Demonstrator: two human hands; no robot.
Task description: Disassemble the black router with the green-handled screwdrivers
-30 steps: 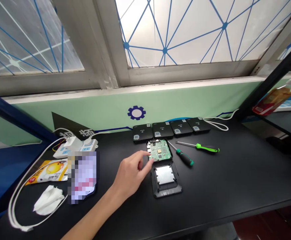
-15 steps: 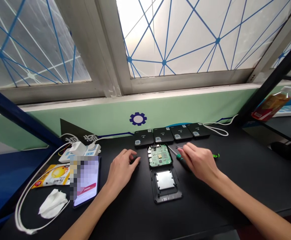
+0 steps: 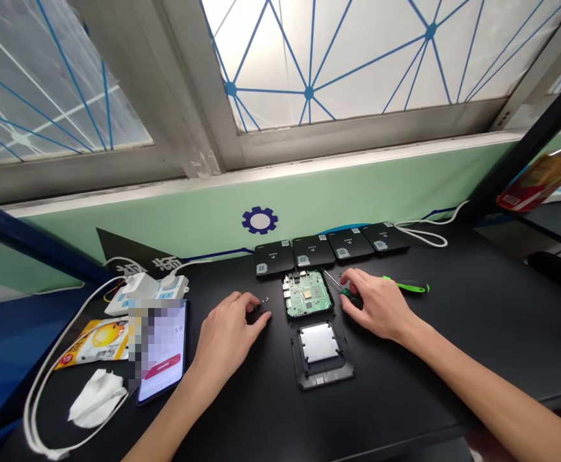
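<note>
Green circuit board (image 3: 307,294): lies bare and face up in a black housing tray (image 3: 285,301), between the two hands, where either can reach it; small connectors line its left edge and a gold-coloured square chip sits near its middle.

Left hand (image 3: 227,340): just left of the board, narrow, fingers (image 3: 249,307) bunched down at the tabletop; whether they pinch anything cannot be told. Tiny metal specks (image 3: 264,299), perhaps screws, lie just beyond them.

Right hand (image 3: 377,305): just right of the board, narrow, fingers curled down over a black-and-green screwdriver (image 3: 350,292), its thin shaft pointing toward the board's top corner; a firm grip cannot be told.

Other tool: a green-handled screwdriver (image 3: 408,287) lies beyond the right hand, ready to that side.

Nearest below the hands: a black frame (image 3: 319,382) around a silver metal plate (image 3: 319,343), set directly under the board.

Beyond the hands: four black device casings (image 3: 348,251) in a tidy row, their small labels too small to read.

Left of the left hand: a smartphone (image 3: 165,350), partly pixelated, showing "59"; a white power strip (image 3: 150,292); a yellow snack packet (image 3: 90,343); a crumpled tissue (image 3: 98,398), all kept aside from the work.
</note>
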